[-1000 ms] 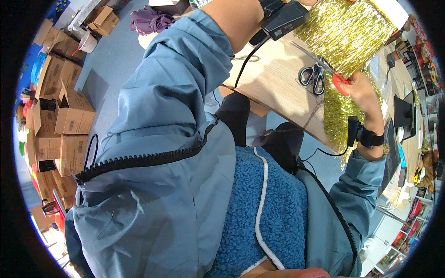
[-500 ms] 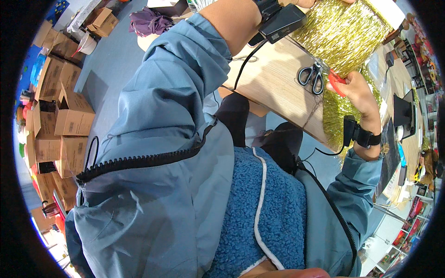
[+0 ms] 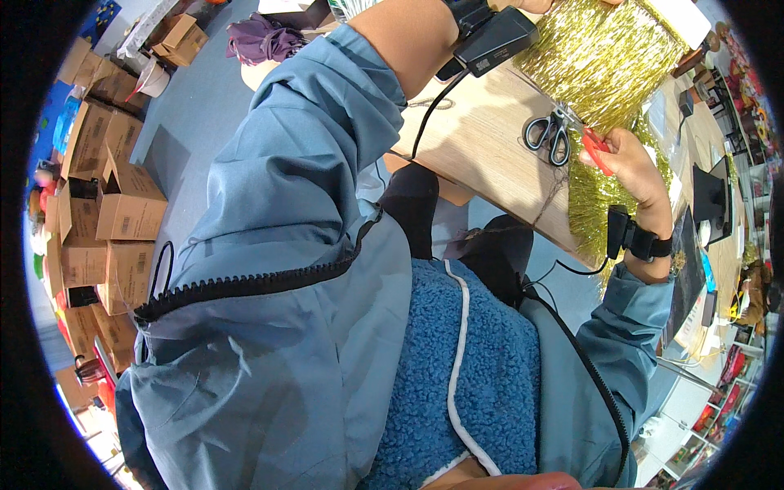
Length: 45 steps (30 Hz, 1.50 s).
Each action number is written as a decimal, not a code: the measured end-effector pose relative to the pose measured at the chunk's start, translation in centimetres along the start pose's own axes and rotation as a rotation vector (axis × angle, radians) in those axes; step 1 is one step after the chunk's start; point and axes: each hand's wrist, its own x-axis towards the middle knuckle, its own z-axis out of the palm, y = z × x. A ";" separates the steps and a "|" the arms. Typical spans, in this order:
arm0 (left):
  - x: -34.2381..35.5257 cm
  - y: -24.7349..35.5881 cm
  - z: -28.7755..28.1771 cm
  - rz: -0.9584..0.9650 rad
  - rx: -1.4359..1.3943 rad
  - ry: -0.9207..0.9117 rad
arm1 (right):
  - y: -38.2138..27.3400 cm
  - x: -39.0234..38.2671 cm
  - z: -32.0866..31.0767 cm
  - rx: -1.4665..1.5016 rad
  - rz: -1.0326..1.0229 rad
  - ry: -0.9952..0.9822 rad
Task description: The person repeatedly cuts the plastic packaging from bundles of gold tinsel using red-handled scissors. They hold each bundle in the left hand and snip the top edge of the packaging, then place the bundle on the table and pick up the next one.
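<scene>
At the top edge my left hand [image 3: 537,6], mostly cut off by the frame, grips the upper band of a shiny gold tinsel fringe [image 3: 594,61], which hangs over the table. My right hand [image 3: 633,167] is closed on red-handled scissors [image 3: 598,151], their blades at the fringe's lower left part. Just left of that hand, black-handled scissors [image 3: 547,139] lie on the wooden table [image 3: 474,139]. More gold tinsel [image 3: 596,212] drapes over the table edge under my right wrist.
Stacked cardboard boxes [image 3: 126,196] and a white bucket [image 3: 151,77] are on the left. A purple cloth bundle [image 3: 261,39] sits beyond my left arm. A black monitor [image 3: 712,200], papers and small items crowd the table at right. Shelves with colourful goods line the far right.
Over the last second both hands have shifted slightly leftward, the red scissors moving with my right hand and the fringe with my left. Both hands keep their grip.
</scene>
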 end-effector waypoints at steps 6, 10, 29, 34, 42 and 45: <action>-0.4 0.2 -0.1 0.005 0.029 -0.018 | 0.2 0.6 0.2 0.152 -0.032 -0.102; -1.5 0.5 -0.6 0.033 -0.057 -0.045 | 3.5 -0.1 -0.1 0.064 -0.062 -0.135; -9.8 -6.7 -0.5 -0.019 -0.192 0.078 | 15.3 -1.4 1.8 -0.413 0.190 0.644; -11.3 -6.9 0.3 -0.005 -0.337 0.166 | 15.4 -3.1 1.6 -0.357 0.236 0.781; -12.8 -8.9 1.6 -0.078 -0.558 0.290 | 16.6 -5.5 3.7 -0.035 0.354 0.990; -13.1 -9.4 1.8 -0.074 -0.599 0.333 | 17.5 -6.2 4.1 -0.137 0.356 1.019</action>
